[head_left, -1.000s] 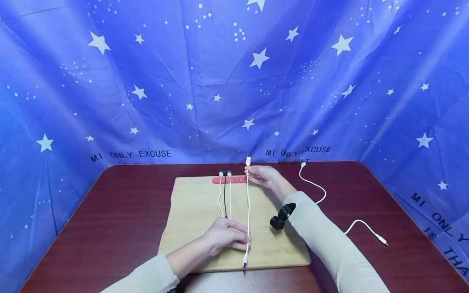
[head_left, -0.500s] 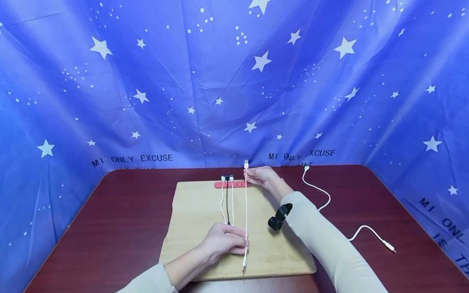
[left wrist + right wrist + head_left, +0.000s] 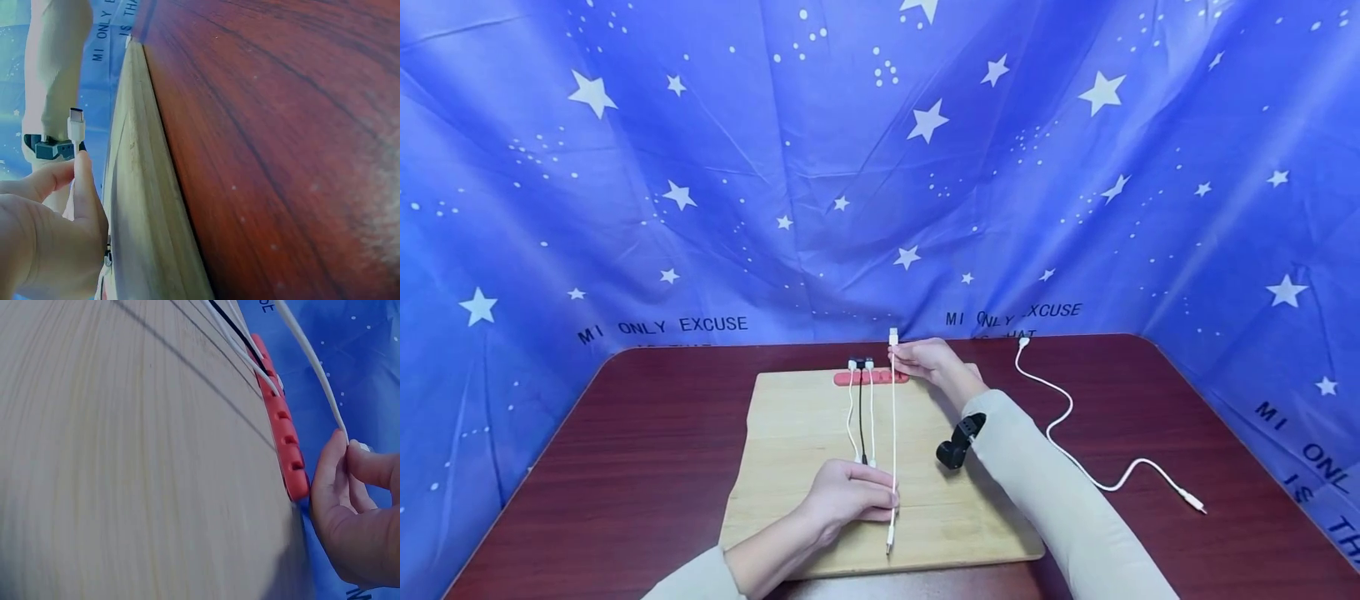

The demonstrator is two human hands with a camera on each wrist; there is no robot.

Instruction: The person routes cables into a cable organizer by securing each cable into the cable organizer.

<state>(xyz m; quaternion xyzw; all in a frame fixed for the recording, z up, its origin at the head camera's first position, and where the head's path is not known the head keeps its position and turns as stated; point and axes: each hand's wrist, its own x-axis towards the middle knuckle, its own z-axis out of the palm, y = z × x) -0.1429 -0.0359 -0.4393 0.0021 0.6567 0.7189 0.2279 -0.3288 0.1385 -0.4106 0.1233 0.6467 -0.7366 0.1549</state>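
A white USB cable [image 3: 893, 433] is stretched lengthwise above the wooden board [image 3: 958, 467]. My left hand [image 3: 856, 500] pinches it near its small USB-C plug [image 3: 76, 125], which points toward me. With thumb and fingertips my right hand [image 3: 925, 360] pinches the far end, just below the wider USB plug [image 3: 892, 337]. The red cable holder [image 3: 284, 434] lies along the board's far edge, beside my right fingers. Two white cables and a black cable [image 3: 862, 417] sit in its left slots. Several slots nearer my right hand hold no cable.
Another white cable [image 3: 1067, 408] lies curved on the dark red table [image 3: 625, 467], right of the board and partly behind my right sleeve. A black wrist camera [image 3: 958, 446] is strapped to my right wrist. A blue star-print curtain [image 3: 820, 167] hangs behind the table.
Both hands have shifted slightly left with the stretched cable, bringing it over the right part of the red holder. The far plug has turned from its broad side.
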